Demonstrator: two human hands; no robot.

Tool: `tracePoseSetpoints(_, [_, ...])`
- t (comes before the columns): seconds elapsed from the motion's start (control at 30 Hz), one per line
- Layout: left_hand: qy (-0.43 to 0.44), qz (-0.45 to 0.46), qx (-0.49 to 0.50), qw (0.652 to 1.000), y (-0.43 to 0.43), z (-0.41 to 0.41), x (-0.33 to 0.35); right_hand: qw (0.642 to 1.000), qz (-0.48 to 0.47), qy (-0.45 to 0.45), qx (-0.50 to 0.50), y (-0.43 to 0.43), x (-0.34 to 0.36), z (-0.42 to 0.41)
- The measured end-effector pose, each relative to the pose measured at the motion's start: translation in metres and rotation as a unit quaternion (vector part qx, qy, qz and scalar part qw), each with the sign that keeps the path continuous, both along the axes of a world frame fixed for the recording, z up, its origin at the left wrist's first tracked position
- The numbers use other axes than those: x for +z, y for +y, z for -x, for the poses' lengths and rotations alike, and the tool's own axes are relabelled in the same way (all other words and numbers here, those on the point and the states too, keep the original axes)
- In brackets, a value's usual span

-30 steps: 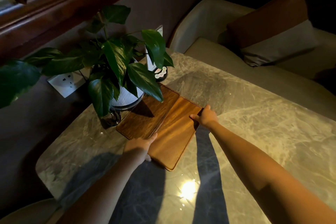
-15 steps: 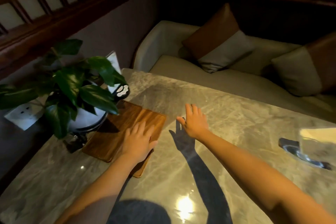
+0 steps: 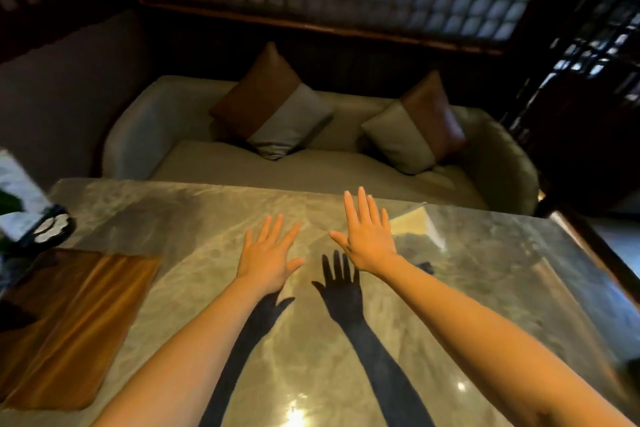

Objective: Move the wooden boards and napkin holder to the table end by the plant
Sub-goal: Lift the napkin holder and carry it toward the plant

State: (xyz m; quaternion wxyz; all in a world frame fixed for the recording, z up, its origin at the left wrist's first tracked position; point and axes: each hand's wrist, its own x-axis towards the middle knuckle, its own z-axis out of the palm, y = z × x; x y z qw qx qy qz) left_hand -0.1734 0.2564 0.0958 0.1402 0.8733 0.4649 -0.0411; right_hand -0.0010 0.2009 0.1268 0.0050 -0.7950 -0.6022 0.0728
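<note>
Marble table (image 3: 485, 288) gleams, wooden boards (image 3: 72, 319) lie flat at its left end looking stiff and slick, so best pinched at the edges, both hands empty with fingers spread, left hand (image 3: 268, 258), right hand (image 3: 369, 241), nearing the clear, likely light napkin holder (image 3: 420, 224).

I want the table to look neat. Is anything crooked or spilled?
Nothing spilled. The wooden boards lie flat side by side near the table end. Both hands hover open, empty.
</note>
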Motion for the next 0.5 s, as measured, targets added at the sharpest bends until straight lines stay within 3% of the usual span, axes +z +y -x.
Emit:
tracePoseSetpoints(0.3, [-0.019,0.034,-0.061,0.997,-0.013,-0.142,-0.002,0.998,0.002,0.034,-0.056,-0.049,-0.014,-0.128])
tracePoseSetpoints(0.5, [-0.033,0.073,-0.039,0.996,-0.007,-0.199,-0.021,0.997,0.025,0.059,-0.051,-0.064,-0.041,-0.183])
